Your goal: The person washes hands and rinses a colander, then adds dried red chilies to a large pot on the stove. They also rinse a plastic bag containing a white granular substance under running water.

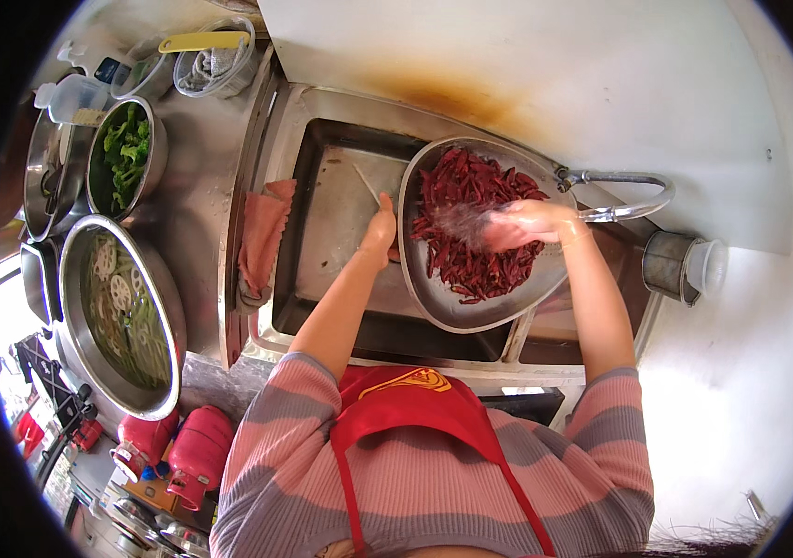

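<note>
A metal basin (484,317) of dried red chili peppers (466,268) rests tilted over the sink's divider (520,335). My left hand (381,227) is beside the basin's left rim; its fingers are partly hidden, so its grip is unclear. A thin pale strip (367,183) lies by its fingertips. Over the chilies, at the mouth of the metal faucet (630,206), is my right hand (525,223), its fingers blurred behind spraying water (463,222). Whether it holds anything cannot be seen.
A pink cloth (265,237) hangs over the sink's left edge. Further left stand a bowl of broccoli (156,167) and a large basin (177,328) of sliced lotus root and green strips in water. Red gas cylinders (201,443) stand lower left. A metal canister (668,268) is at right.
</note>
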The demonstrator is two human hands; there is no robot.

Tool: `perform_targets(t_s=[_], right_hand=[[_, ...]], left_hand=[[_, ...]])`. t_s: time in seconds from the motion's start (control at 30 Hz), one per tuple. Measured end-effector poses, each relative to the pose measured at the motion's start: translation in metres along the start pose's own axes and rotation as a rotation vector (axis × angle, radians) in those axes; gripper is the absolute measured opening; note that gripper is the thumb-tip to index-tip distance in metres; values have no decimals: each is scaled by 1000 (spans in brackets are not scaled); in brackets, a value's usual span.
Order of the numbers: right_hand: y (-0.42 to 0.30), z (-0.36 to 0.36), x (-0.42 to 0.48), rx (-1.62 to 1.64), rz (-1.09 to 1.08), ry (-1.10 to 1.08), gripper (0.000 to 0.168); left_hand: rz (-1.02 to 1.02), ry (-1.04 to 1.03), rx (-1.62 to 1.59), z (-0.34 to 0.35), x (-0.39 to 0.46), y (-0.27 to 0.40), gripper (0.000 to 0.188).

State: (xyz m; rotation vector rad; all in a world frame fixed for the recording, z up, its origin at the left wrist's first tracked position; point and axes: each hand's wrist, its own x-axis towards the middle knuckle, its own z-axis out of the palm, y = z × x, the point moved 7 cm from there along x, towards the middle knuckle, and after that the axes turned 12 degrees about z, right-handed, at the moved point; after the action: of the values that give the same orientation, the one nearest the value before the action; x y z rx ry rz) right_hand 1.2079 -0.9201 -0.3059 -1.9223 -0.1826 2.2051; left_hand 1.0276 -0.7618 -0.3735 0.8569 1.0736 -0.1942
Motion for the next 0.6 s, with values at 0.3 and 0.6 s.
perform_targets(t_s=[0.3,0.6], right_hand=[[-6,-1,-2,-392,0,-57,29],[5,-3,-34,-319,284,-10,38]], left_hand=[[57,4,-232,-7,16,-35,24],[-55,-158,-860,25,20,-53,27]])
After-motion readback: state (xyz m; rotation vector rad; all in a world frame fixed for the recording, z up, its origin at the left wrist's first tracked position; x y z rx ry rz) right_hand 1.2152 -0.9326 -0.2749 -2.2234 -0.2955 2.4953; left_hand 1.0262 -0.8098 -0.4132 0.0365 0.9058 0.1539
